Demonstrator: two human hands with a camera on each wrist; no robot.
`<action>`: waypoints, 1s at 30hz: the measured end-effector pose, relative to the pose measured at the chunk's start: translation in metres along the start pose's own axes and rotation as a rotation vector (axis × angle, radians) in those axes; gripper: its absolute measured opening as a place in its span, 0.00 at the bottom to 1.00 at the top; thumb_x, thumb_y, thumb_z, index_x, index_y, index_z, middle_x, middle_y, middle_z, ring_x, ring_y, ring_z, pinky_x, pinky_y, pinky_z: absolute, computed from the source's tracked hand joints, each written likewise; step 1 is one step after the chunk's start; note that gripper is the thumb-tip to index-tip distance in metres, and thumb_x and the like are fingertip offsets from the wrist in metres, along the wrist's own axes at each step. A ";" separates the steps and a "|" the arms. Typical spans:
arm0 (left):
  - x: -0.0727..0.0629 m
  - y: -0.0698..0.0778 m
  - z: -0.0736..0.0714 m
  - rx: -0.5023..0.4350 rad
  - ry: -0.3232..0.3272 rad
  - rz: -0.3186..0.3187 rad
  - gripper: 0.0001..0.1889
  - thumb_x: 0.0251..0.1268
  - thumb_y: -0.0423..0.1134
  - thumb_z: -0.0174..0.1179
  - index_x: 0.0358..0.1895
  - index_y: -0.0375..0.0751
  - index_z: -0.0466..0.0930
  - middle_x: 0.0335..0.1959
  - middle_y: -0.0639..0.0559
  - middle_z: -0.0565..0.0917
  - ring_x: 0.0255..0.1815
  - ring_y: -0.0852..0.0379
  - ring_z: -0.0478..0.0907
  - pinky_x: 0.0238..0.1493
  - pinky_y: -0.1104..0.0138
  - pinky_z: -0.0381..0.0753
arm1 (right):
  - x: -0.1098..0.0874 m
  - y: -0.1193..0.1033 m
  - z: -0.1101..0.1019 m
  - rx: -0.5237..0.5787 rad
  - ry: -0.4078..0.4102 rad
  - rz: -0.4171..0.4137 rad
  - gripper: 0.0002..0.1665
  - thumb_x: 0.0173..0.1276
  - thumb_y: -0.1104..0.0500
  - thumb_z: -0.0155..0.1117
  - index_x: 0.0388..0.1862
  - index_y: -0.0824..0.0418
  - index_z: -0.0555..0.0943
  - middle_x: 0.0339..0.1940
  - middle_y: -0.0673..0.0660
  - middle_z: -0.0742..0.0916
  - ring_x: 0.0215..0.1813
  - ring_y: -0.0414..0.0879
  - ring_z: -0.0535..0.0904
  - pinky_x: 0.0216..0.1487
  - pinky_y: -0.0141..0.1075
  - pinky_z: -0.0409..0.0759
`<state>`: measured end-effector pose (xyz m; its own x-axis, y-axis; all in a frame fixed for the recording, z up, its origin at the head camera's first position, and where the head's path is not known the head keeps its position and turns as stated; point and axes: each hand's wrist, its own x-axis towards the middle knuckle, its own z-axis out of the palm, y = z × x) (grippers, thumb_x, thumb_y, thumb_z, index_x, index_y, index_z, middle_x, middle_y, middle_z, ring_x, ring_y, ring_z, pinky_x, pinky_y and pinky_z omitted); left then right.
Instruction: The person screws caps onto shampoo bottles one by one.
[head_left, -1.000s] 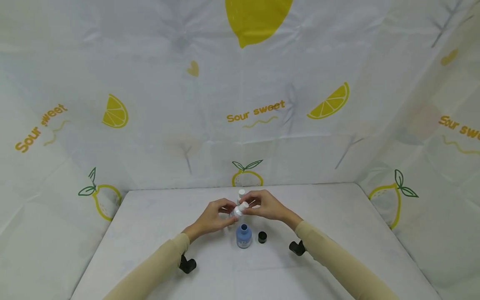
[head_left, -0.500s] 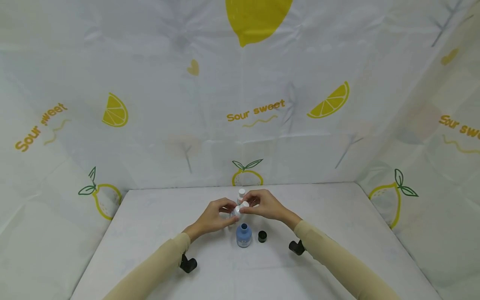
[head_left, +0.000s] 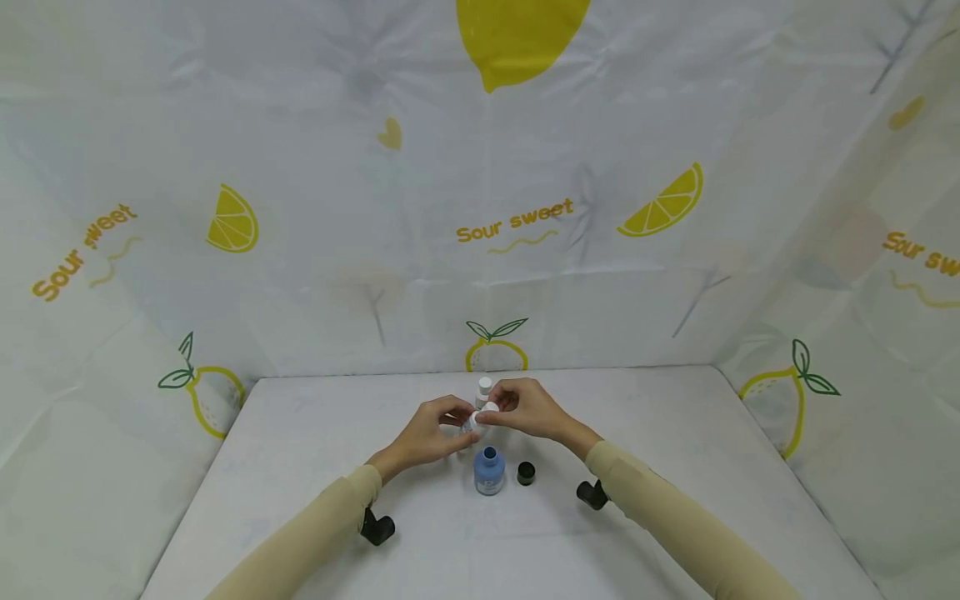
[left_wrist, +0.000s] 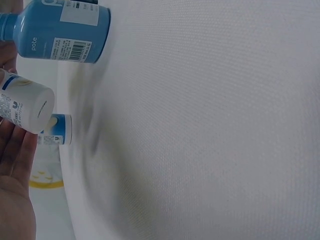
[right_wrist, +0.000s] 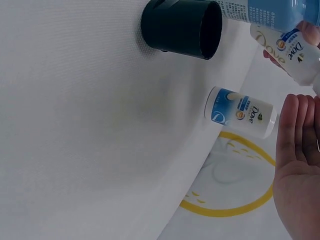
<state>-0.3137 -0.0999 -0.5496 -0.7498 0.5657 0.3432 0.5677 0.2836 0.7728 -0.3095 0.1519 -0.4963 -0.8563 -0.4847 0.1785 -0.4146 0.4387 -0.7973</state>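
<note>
My left hand (head_left: 429, 432) grips a small white Dove bottle (right_wrist: 287, 52) by its body and holds it tilted above the table. Its neck end leans toward my right hand (head_left: 528, 408), whose thumb and fingers pinch the white cap (head_left: 491, 407). In the left wrist view the base of that Dove bottle (left_wrist: 44, 111) faces the camera. A blue bottle (head_left: 488, 475) stands with its mouth uncovered just in front of both hands. Right of it lies a black cap (head_left: 526, 473), large in the right wrist view. A second Dove bottle (right_wrist: 240, 112), white cap on, stands behind the hands.
White cloth covers the table (head_left: 300, 467), and a white curtain (head_left: 337, 208) with lemon prints rises behind and at both sides. Black wrist mounts (head_left: 377, 529) hang under both sleeves, close over the tabletop.
The right thumb has come over the white cap, hiding more of the bottle's neck. My left hand keeps its hold, and the blue bottle and black cap stay in place.
</note>
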 end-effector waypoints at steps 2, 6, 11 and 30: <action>0.000 -0.001 0.000 0.001 0.001 -0.001 0.17 0.68 0.40 0.77 0.56 0.39 0.87 0.50 0.46 0.90 0.49 0.56 0.88 0.56 0.69 0.92 | 0.000 -0.001 0.000 -0.001 0.002 0.003 0.13 0.66 0.53 0.83 0.38 0.57 0.86 0.33 0.51 0.87 0.34 0.36 0.80 0.40 0.27 0.84; 0.000 -0.001 0.000 0.005 0.000 -0.004 0.17 0.68 0.40 0.77 0.56 0.39 0.87 0.51 0.46 0.90 0.50 0.56 0.88 0.56 0.68 0.92 | 0.000 -0.001 0.001 -0.006 0.007 0.011 0.14 0.65 0.53 0.84 0.37 0.57 0.86 0.33 0.50 0.88 0.33 0.36 0.80 0.39 0.27 0.83; 0.000 0.000 0.000 0.003 -0.007 -0.014 0.18 0.68 0.39 0.77 0.56 0.38 0.87 0.51 0.46 0.90 0.50 0.56 0.88 0.57 0.69 0.92 | 0.000 0.001 0.001 -0.011 0.008 0.001 0.14 0.65 0.53 0.84 0.37 0.58 0.85 0.32 0.52 0.89 0.33 0.36 0.81 0.39 0.27 0.83; -0.002 0.003 0.000 -0.010 -0.004 -0.036 0.18 0.66 0.37 0.77 0.56 0.37 0.87 0.51 0.45 0.90 0.50 0.57 0.89 0.57 0.70 0.91 | -0.003 0.011 -0.017 0.227 -0.170 -0.096 0.24 0.73 0.66 0.73 0.64 0.75 0.81 0.62 0.75 0.86 0.60 0.45 0.87 0.67 0.54 0.88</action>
<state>-0.3105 -0.0999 -0.5478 -0.7680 0.5588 0.3130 0.5371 0.2956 0.7901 -0.3172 0.1712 -0.4961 -0.7446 -0.6441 0.1755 -0.3955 0.2139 -0.8932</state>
